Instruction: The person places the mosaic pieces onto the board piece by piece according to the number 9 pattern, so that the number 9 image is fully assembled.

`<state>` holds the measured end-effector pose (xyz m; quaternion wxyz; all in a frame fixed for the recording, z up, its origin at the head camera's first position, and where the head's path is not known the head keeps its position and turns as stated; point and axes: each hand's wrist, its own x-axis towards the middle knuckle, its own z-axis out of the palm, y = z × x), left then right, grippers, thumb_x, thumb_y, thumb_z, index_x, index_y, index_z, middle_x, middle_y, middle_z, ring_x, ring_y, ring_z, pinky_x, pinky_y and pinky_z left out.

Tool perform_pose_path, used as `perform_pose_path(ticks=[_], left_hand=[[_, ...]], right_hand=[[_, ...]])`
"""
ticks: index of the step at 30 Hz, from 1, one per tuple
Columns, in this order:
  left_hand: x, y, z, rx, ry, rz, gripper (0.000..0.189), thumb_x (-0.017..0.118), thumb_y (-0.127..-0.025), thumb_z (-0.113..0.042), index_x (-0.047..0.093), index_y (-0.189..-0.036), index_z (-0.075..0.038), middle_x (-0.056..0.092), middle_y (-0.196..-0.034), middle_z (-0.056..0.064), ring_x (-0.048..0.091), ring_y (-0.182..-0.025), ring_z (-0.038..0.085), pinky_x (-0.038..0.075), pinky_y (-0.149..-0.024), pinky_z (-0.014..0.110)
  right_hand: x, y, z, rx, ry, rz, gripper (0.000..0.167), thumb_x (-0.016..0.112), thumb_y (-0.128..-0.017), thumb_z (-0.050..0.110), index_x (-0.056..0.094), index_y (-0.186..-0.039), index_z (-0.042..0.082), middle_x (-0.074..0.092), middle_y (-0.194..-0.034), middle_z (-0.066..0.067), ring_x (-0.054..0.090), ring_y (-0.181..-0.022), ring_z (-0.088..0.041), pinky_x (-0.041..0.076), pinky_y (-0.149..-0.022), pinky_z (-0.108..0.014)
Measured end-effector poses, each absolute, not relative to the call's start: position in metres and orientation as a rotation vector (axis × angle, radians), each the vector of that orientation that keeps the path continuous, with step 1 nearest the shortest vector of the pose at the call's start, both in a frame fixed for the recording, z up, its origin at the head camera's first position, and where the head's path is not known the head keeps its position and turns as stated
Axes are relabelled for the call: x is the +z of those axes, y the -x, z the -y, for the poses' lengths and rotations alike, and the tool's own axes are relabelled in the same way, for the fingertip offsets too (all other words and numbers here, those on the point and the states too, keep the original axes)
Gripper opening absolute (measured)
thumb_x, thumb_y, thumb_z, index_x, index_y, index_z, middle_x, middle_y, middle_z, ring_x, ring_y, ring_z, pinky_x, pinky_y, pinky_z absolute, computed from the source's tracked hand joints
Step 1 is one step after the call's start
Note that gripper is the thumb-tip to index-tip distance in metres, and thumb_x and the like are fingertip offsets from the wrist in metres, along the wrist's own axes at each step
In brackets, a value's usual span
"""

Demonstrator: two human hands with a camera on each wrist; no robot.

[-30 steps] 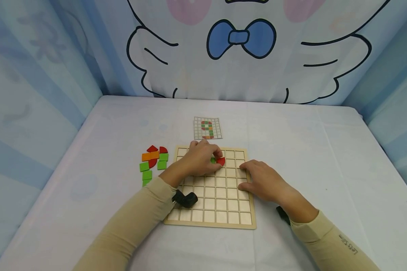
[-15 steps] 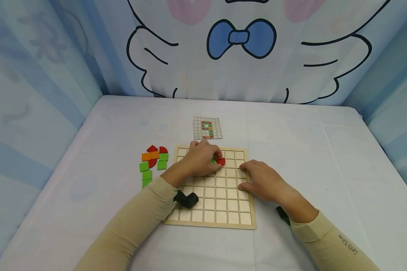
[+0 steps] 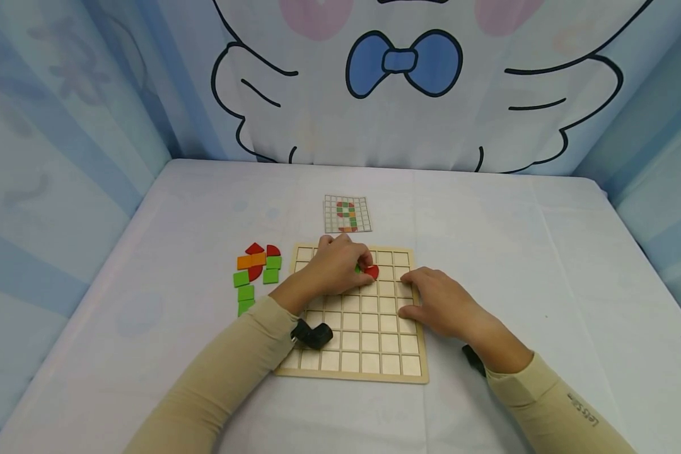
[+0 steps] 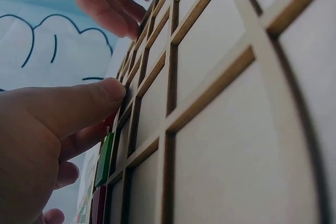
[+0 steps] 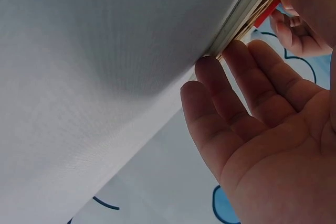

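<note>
observed a bright-red, round-edged flat tile [image 3: 372,272] pinched in the left hand [image 3: 338,265] at the far half of a pale wooden grid board [image 3: 352,377], apparently for precise control; noted plain colour, partly hidden. found right hand [image 3: 439,304], digits apart, at the board's right edge, presumably steadying. logged loose green square tiles [image 3: 270,276] leftward on the white-covered counter [image 3: 505,239].
</note>
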<state>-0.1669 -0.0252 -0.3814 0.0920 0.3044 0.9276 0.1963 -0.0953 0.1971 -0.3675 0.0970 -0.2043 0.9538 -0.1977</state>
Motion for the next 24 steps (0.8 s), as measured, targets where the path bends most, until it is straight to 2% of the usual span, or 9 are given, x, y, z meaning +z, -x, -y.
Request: perform_pose_path(ticks=[7,14,24], left_hand=[[-0.3805,0.1657,0.0244,0.587,-0.926,-2.754,0.017,0.074,-0.093,-0.034,0.068,-0.100,-0.020,0.065,-0.093,-0.011,0.048,-0.099,0.017,0.028,-0.099,0.050],[-0.3779,0.1664,0.0211,0.571,-0.960,-2.698,0.026,0.069,-0.096,-0.029,0.067,-0.121,-0.022,0.066,-0.117,-0.007,0.047,-0.119,0.021,0.029,-0.102,0.048],[-0.3790,0.1660,0.0207,0.570,-0.985,-2.700,0.019,0.067,-0.098,-0.025,0.070,-0.117,-0.024,0.067,-0.113,-0.008,0.047,-0.115,0.022,0.030,-0.099,0.047]], right_hand=[[-0.3678,0.0955,-0.1972,-0.585,0.615,-2.830,0.048,0.077,-0.088,0.022,0.059,-0.123,-0.005,0.062,-0.123,-0.018,0.055,-0.119,-0.039,0.042,-0.100,-0.051],[-0.3674,0.0960,-0.1977,-0.585,0.605,-2.818,0.048,0.077,-0.088,0.022,0.059,-0.123,-0.005,0.061,-0.124,-0.019,0.055,-0.119,-0.039,0.042,-0.100,-0.051],[-0.3669,0.0958,-0.1973,-0.586,0.610,-2.819,0.047,0.078,-0.088,0.022,0.060,-0.122,-0.005,0.062,-0.123,-0.018,0.055,-0.118,-0.039,0.042,-0.100,-0.051]])
